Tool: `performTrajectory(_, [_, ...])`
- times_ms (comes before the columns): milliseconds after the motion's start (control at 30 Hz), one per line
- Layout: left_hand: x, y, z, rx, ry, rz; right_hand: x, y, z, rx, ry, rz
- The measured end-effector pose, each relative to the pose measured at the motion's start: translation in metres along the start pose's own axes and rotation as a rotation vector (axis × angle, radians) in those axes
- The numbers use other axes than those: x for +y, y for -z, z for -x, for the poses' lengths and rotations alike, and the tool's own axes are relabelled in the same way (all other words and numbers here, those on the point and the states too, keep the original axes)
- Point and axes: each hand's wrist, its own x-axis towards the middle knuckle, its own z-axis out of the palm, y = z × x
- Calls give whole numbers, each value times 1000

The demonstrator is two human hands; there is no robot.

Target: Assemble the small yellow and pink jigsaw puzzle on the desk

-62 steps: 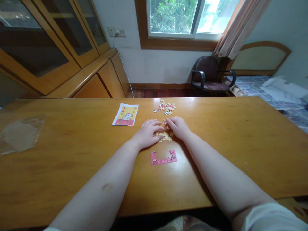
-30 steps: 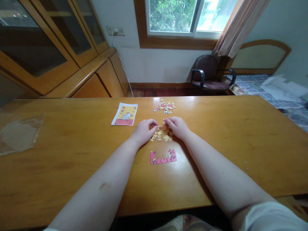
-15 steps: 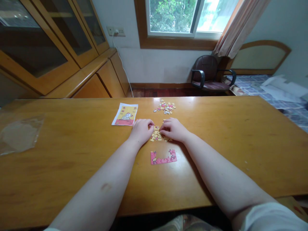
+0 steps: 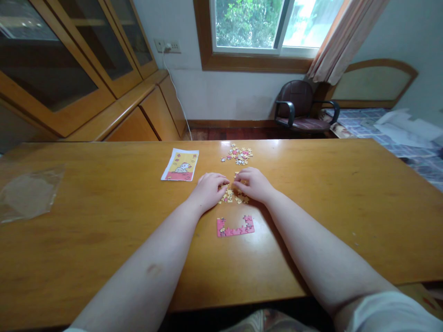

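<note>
My left hand (image 4: 210, 190) rests over the left part of a small group of yellow puzzle pieces (image 4: 227, 197), fingers curled, thumb near the fingertips. Facing it, my right hand (image 4: 254, 183) has bent fingers drawn together above the pieces on the right (image 4: 241, 198). The fingertips of both hands nearly meet; anything pinched in them is too small or hidden to make out. Closer to me lies a joined pink puzzle section (image 4: 235, 231), a U-shaped strip open at the far side. Beyond my hands is a loose pile of yellow, pink and white pieces (image 4: 241, 154).
A picture sheet (image 4: 180, 165) of a white cartoon animal on yellow and pink lies left of the pieces. At the wooden table's (image 4: 311, 230) left end is a clear plastic bag (image 4: 29, 193). An office chair (image 4: 299, 106) stands beyond the far edge.
My left hand has slid a little to the right, over the yellow pieces and closer to my right hand. My right hand has shifted only slightly. The pink section lies unchanged.
</note>
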Motion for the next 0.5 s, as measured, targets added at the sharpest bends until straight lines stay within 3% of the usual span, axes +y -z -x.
performTrajectory(100, [1,0,-1,4,-13,14,-3,0,2,-126,148,-69])
performTrajectory(267, [1,1,-1,11,-4,14,3,-1,1,-56,2,-14])
performTrajectory(500, [2,2,-1,29,-14,35,7,-3,1,-141,51,-43])
